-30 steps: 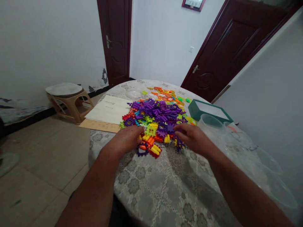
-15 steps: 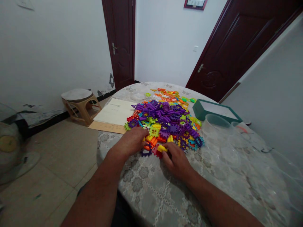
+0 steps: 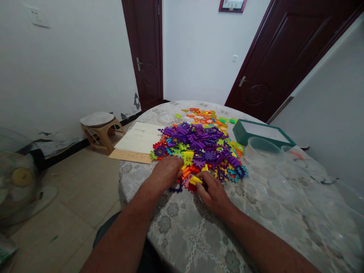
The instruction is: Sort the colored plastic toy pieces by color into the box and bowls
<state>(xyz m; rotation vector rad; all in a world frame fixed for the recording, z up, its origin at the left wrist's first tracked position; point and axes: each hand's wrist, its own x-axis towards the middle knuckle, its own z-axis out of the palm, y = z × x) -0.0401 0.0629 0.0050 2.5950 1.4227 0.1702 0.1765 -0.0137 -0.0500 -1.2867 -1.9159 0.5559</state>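
Note:
A heap of plastic building pieces (image 3: 199, 136), mostly purple with notched edges, covers the middle of the table. At its near left edge my left hand (image 3: 166, 172) reaches in with curled fingers. Their tips are partly hidden, so what they pinch cannot be made out. A yellow-green window-shaped piece (image 3: 187, 156) lies just beyond them. My right hand (image 3: 214, 192) is closed on a yellow piece (image 3: 195, 180) at the near edge of the heap. Beneath that piece lies a red piece (image 3: 189, 185). Orange pieces (image 3: 186, 173) show between the hands, and a dark purple frame piece (image 3: 178, 187) lies near my left fingers.
Left of the heap lies an opened paper folder (image 3: 139, 137). A green box (image 3: 261, 133) and clear plastic tubs (image 3: 263, 149) stand to the right on the patterned tablecloth (image 3: 196, 235). A stool (image 3: 101, 129) and a fan (image 3: 17, 182) stand on the floor at left.
My left hand has shifted slightly right, closer to the window-shaped piece. My right hand stays almost in place with the yellow piece. The whole view has shifted a little.

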